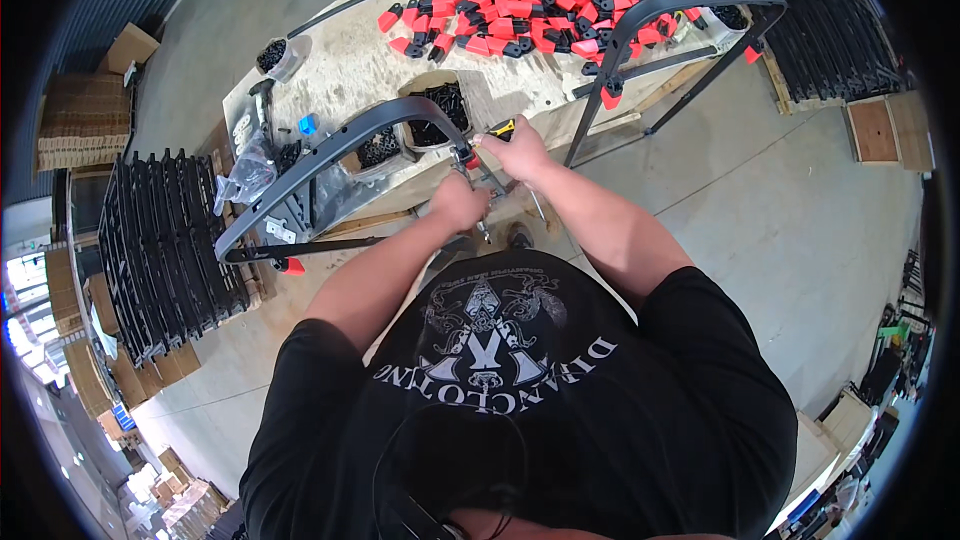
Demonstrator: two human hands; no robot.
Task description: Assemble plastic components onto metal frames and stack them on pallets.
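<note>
My right hand (518, 152) is closed around a screwdriver (502, 128) with a yellow and black handle; a thin shaft shows below the hand. Just left of it, my left hand (460, 204) is closed on a shiny metal tool that looks like a wrench (485, 233), its lower end sticking out under the fingers. Both hands are at the end of a curved black tube frame (340, 140), where a red end piece (473, 162) sits. The frame lies across the bench's near left corner. My fingers hide much of the joint.
On the wooden bench (345, 65) lie a heap of red and black plastic parts (540, 0), a box of black bolts (440, 105) and a tub of small black parts (272, 56). A second black frame (690, 0) leans over the right end. Stacked black tubes (170, 250) stand left.
</note>
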